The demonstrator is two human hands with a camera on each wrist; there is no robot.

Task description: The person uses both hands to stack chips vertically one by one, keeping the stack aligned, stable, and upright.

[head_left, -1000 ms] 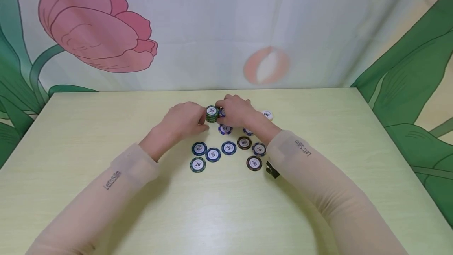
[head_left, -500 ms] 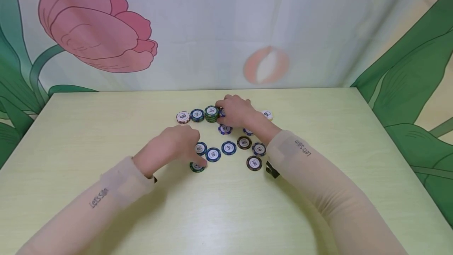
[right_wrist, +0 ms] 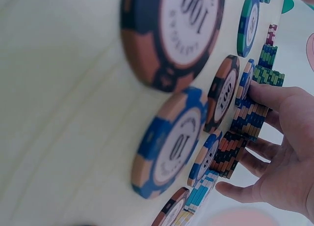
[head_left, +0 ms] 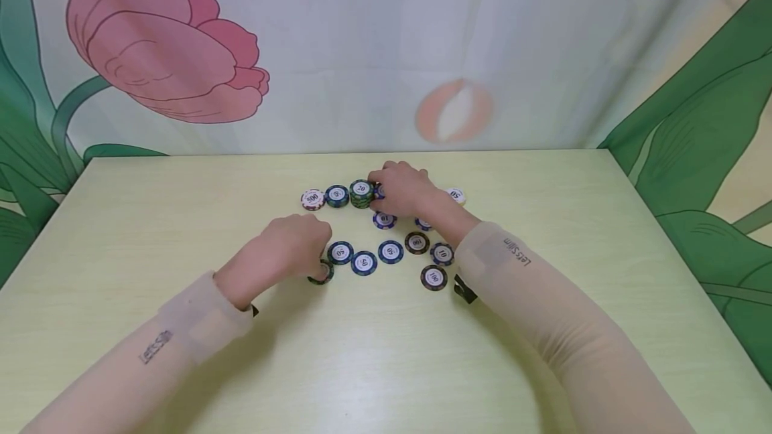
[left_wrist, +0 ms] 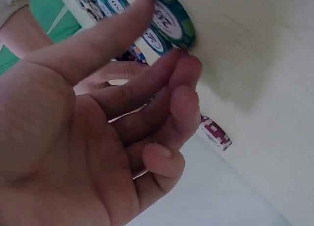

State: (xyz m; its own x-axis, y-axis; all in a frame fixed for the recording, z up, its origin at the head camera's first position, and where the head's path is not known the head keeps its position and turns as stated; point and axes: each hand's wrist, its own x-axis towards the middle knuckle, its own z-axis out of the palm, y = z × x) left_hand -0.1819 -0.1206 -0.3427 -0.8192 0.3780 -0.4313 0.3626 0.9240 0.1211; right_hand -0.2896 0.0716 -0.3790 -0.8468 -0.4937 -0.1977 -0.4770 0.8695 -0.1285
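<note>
My left hand [head_left: 289,246] pinches a green 20 poker chip [left_wrist: 172,20] between thumb and fingers; in the head view part of that chip shows beyond the thumb, beside a loose blue chip [head_left: 340,252]. At the back row, my right hand [head_left: 403,189] holds a stack of blue 10 chips [right_wrist: 249,119], thumb on the near side and fingers reaching behind. Directly left of this stack stands a taller green 20 stack [head_left: 361,189]. A black-and-orange stack [right_wrist: 228,156] is beyond the fingers in the right wrist view, hidden by the hand in the head view.
The row also has a blue stack [head_left: 336,195] and a 500 chip [head_left: 312,199] at left, and a 50 chip [head_left: 456,195] at right. In front lie several loose chips, among them a 100 chip [head_left: 434,278]. A printed curtain [head_left: 338,52] hangs behind the table [head_left: 386,367].
My left hand has come down from the back row to the loose green 20 chip, gripped it, and drawn it slightly left and away. My right hand has stayed in place.
</note>
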